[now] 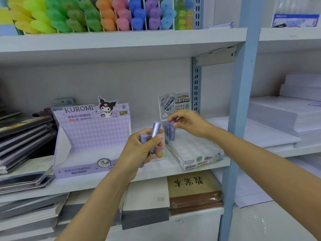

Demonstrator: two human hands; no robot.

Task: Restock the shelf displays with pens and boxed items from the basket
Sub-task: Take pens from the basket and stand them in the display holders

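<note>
My left hand [144, 148] grips two purple lead tubes [155, 133] upright in front of the middle shelf. My right hand [187, 122] reaches over the white display tray [199, 153] and pinches the cap of a purple tube [172, 131] standing among a few others in the tray's back left corner. The rest of the tray's round slots look unfilled. To the left stands a lilac Kuromi display box [90, 136], its inside bare. The basket is not in view.
Stacks of dark notebooks [24, 136] lie on the shelf at left. Coloured highlighters [86, 14] fill the top shelf. White paper reams [284, 115] sit on the right bay, beyond a blue upright post [243, 101]. Books are stacked on the shelf below.
</note>
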